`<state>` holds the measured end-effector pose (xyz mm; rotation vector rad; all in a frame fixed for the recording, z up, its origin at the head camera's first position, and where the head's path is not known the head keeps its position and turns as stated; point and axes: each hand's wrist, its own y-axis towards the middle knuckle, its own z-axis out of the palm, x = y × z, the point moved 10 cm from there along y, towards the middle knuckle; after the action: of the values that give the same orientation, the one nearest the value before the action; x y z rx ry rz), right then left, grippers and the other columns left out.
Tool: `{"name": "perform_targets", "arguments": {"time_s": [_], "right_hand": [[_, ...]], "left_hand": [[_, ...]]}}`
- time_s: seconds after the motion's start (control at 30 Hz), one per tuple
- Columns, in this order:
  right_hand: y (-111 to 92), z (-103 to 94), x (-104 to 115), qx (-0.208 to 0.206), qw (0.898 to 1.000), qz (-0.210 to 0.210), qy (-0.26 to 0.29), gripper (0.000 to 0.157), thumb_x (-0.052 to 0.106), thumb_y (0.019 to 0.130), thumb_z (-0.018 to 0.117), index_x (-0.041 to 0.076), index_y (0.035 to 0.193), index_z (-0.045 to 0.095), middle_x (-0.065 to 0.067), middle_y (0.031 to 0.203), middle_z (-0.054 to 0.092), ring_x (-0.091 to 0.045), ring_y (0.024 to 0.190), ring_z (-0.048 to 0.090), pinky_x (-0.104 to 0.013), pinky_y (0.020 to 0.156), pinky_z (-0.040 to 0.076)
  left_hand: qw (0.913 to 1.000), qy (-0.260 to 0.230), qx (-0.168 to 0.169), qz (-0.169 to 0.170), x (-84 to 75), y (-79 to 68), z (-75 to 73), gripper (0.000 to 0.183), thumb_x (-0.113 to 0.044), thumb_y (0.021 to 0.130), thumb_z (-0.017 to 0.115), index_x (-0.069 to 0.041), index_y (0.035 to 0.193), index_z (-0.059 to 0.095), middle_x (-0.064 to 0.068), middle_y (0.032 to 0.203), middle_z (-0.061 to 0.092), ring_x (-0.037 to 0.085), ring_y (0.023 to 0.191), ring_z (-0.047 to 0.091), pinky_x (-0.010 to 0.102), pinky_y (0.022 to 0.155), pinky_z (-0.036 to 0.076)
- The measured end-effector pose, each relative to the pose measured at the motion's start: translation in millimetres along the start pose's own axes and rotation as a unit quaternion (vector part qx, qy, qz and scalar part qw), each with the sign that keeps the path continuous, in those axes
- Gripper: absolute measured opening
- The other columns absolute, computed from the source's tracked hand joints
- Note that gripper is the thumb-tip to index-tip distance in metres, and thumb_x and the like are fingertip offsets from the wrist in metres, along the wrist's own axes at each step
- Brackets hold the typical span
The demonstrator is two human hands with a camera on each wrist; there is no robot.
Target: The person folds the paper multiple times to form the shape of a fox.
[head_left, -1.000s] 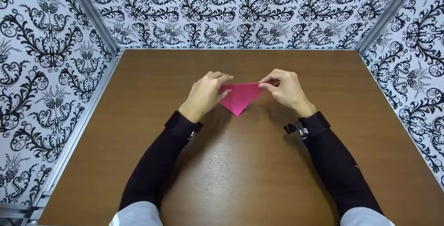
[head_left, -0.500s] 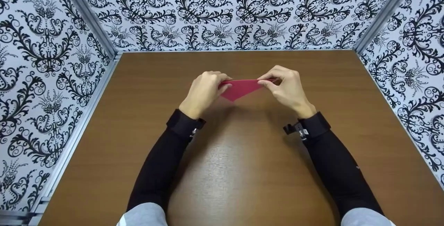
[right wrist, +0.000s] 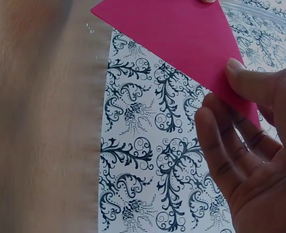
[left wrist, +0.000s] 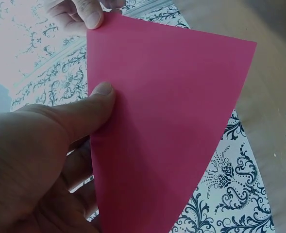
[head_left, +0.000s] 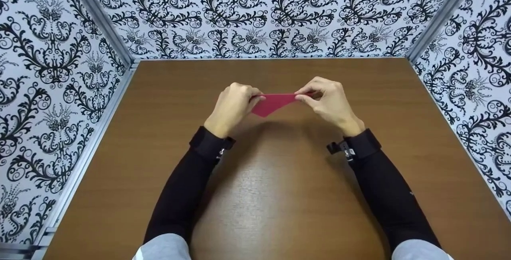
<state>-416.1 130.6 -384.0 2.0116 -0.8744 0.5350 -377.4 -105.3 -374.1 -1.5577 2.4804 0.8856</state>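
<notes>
A sheet of pink-red paper (head_left: 273,103), folded into a triangle, is held up over the table between both hands. Its long straight edge runs along the top and one corner points down toward the person. My left hand (head_left: 233,106) pinches the left part of that edge, thumb in front and fingers behind, as the left wrist view shows with the paper (left wrist: 167,111) spread wide. At the other end, my right hand (head_left: 328,102) pinches the edge near the right corner. In the right wrist view the thumb lies on the paper (right wrist: 181,34) and the fingers curl behind it.
Below the hands lies a brown wooden table (head_left: 255,196). Walls with a black-and-white scroll pattern (head_left: 255,16) stand at the back and both sides, joined by grey metal posts (head_left: 100,16). Dark wrist straps (head_left: 209,144) with small cameras circle both wrists.
The paper has been raised and tilted, so its lower corner looks shorter and has shifted slightly left. My left hand's fingers, spread on the paper before, now pinch its edge.
</notes>
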Motion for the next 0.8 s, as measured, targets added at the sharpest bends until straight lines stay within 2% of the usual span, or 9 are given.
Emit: {"name": "perform_targets", "arguments": {"time_s": [0.2,0.33,0.47,0.63,0.8], "right_hand": [[1.0,0.7,15.7,0.006,0.999,-0.039,-0.029,0.023,0.019,0.099,0.096,0.01,0.119,0.091,-0.006,0.11,0.084,-0.019,0.098,0.082,-0.017,0.09,0.065],[0.0,3.6,35.1,0.001,0.994,-0.088,-0.068,0.028,0.019,0.1,0.095,0.007,0.124,0.089,-0.01,0.116,0.086,-0.027,0.104,0.085,-0.027,0.096,0.068],[-2.1,14.9,51.9,0.013,0.988,-0.127,-0.088,0.03,0.019,0.102,0.092,0.004,0.126,0.087,-0.014,0.121,0.086,-0.031,0.109,0.085,-0.039,0.099,0.071],[-5.5,30.9,63.3,0.042,0.985,-0.146,-0.081,0.025,0.011,0.104,0.089,0.001,0.127,0.086,-0.017,0.119,0.086,-0.033,0.105,0.086,-0.043,0.093,0.073],[-7.8,40.6,66.4,0.057,0.982,-0.151,-0.1,0.018,0.012,0.107,0.086,0.002,0.122,0.088,-0.015,0.112,0.089,-0.031,0.099,0.087,-0.042,0.088,0.073]], "left_hand": [[0.9999,0.008,0.007,-0.003,-3.4,-1.5,1.4,0.02,-0.027,0.114,0.079,-0.014,0.116,0.094,0.006,0.109,0.091,0.027,0.096,0.087,0.048,0.085,0.072],[0.9999,0.004,0.014,0.002,-9.8,-2.2,4.0,0.018,-0.024,0.113,0.08,-0.014,0.115,0.094,0.006,0.109,0.092,0.027,0.096,0.087,0.048,0.086,0.072],[0.9997,0.002,0.018,0.018,-18.9,-3.6,6.4,0.016,-0.02,0.113,0.08,-0.013,0.116,0.094,0.007,0.109,0.092,0.027,0.096,0.088,0.047,0.086,0.073],[0.999,0.003,0.02,0.04,-31.0,-5.7,8.5,0.015,-0.016,0.113,0.079,-0.013,0.116,0.093,0.006,0.107,0.091,0.025,0.095,0.088,0.047,0.085,0.073],[0.9983,-0.006,0.026,0.052,-37.8,-8.1,9.9,0.014,-0.013,0.113,0.078,-0.012,0.114,0.092,0.006,0.104,0.091,0.024,0.094,0.088,0.046,0.085,0.073]]}}
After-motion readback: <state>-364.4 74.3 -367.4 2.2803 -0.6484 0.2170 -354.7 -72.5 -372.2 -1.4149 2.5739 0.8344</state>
